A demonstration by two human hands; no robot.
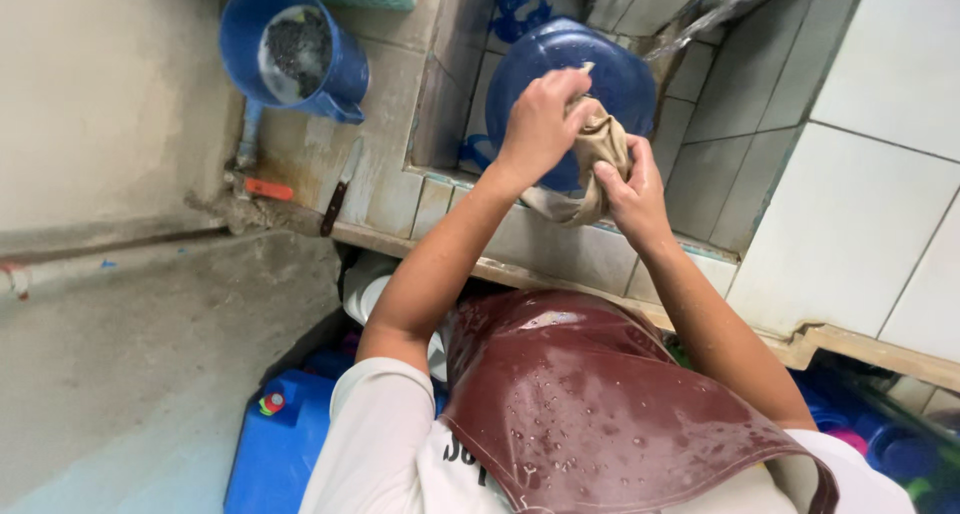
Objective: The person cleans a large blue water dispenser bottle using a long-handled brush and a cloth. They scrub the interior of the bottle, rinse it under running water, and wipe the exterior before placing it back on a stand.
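Both hands are clamped on a wet, twisted beige cloth (597, 159), held over a tiled sink basin (700, 164): the left hand (540, 124) grips its upper end with the fingers curled tight around it, and the right hand (632, 189) is closed on the lower part just beside the left, so the two hands nearly touch with the cloth bunched between them. A loose tail of the cloth hangs down below the left wrist, reaching the front edge of the basin. Right behind the hands, inside the basin, sits a round dark blue plastic tub (610, 69), partly hidden by the knuckles. Well off to the left of the left hand, on the tiled counter (395, 124), stands a blue plastic jug with a handle (295, 54), holding foamy water with something dark in it, and nearer the counter's edge lies a knife with a dark handle (338, 189). Below the forearms, close to the body, a glossy brown apron (600, 394) is beaded with water drops
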